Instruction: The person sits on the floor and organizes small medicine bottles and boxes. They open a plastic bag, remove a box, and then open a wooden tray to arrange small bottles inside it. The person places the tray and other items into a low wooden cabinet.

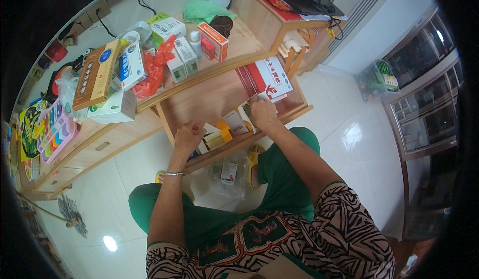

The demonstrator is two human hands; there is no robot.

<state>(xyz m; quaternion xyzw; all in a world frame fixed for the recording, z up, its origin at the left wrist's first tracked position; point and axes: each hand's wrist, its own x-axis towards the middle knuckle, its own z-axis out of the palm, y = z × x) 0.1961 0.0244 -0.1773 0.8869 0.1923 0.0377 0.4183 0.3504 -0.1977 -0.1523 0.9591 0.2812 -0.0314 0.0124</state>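
In front of me a wooden drawer [209, 99] is pulled out. My right hand [263, 113] is inside its right half, fingers bent and closed on the edge of a small open carton [245, 113]; its fingertips are partly hidden. Beside that hand lies a large red-and-white box [270, 77]. My left hand [189, 135], fingers loosely curled and apart, hovers by the drawer's left front corner and holds nothing visible. Between the hands, along the drawer front, stand a white carton [235, 122], an orange-yellow carton [223, 130] and a pale yellow carton [214, 140].
Medicine-type boxes, a red plastic bag [153, 73] and a brown-gold box [97, 75] crowd the cabinet top [243, 36]. A clear plastic bag [220, 174] with a small box lies on the floor between my feet. A mop [73, 217] lies left; a clear bin [376, 80] stands right.
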